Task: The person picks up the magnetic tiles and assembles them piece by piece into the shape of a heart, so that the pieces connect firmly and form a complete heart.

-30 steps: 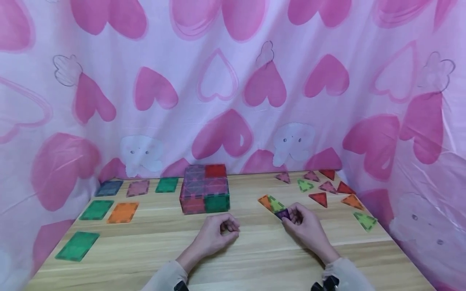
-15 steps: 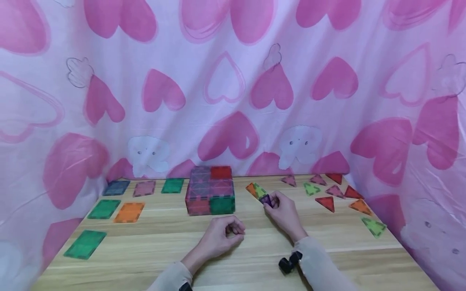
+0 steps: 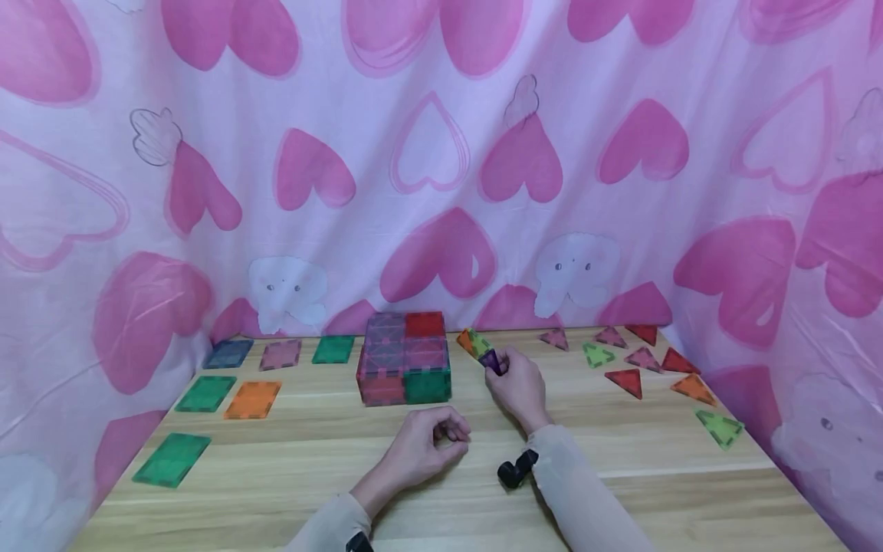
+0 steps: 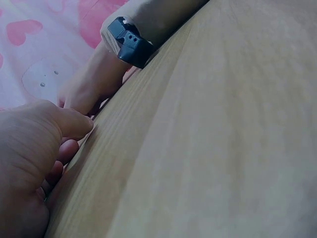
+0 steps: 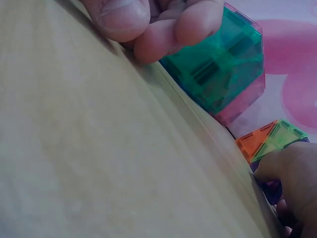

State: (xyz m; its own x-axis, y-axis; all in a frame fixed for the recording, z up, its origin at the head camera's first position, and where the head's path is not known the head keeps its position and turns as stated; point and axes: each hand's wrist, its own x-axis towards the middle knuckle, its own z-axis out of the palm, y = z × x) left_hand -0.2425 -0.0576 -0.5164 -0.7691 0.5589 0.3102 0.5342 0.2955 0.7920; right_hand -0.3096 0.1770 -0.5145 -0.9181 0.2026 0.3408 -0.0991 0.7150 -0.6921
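In the head view my right hand (image 3: pixel 519 389) pinches a purple triangular magnetic tile (image 3: pixel 490 361) between thumb and fingers. Joined to it in a strip are a yellow-green triangle tile (image 3: pixel 477 343) and an orange triangle tile (image 5: pixel 255 141), seen closer in the right wrist view. This strip is just right of a box built of magnetic tiles (image 3: pixel 427 386), with pink, purple, red and green squares. My left hand (image 3: pixel 424 443) rests on the table in front of the box, fingers loosely curled and holding nothing.
Square tiles lie at the left, among them a green tile (image 3: pixel 171 460), an orange tile (image 3: pixel 253 400) and a blue tile (image 3: pixel 228 353). Loose triangle tiles, such as a red one (image 3: pixel 626 382), are spread at the right. A heart-patterned curtain (image 3: pixel 441 153) surrounds the wooden table (image 3: pixel 455 514).
My right hand has moved left and farther from me, carrying the three joined triangle tiles close to the box's right side. My left hand stays in place; the head view has shifted slightly.
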